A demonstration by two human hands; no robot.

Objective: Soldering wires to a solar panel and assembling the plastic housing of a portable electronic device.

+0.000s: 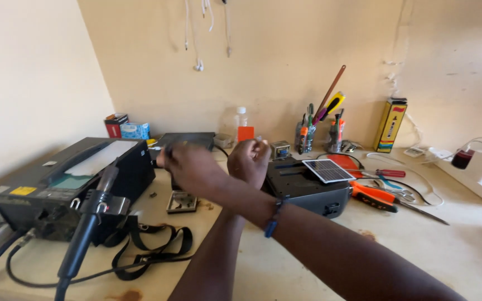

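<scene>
Room: we are looking down at a cream bench (464, 251) set against a bare plaster wall, with cables hanging above.
Hands: our arms are crossing over the bench; the right hand (188, 161) is reaching leftward with the wrist wearing a blue bead bracelet (273, 218), and the left hand (250, 159) is sitting just right of it.
Fingers: blurring; curled inward on both hands, and we cannot tell whether they are pinching anything.
Nearest thing: a small square metal part (182, 202) is lying flat on the bench, below and toward us from the right hand, which is nearer.
Left side: a boxy black rework station (57, 187), its tubular handpiece (87, 228) standing long-axis upright in front.
Right side: a black case carrying a small glossy solar panel (328, 170); orange-handled pliers (376, 196) are lying beside it.
</scene>
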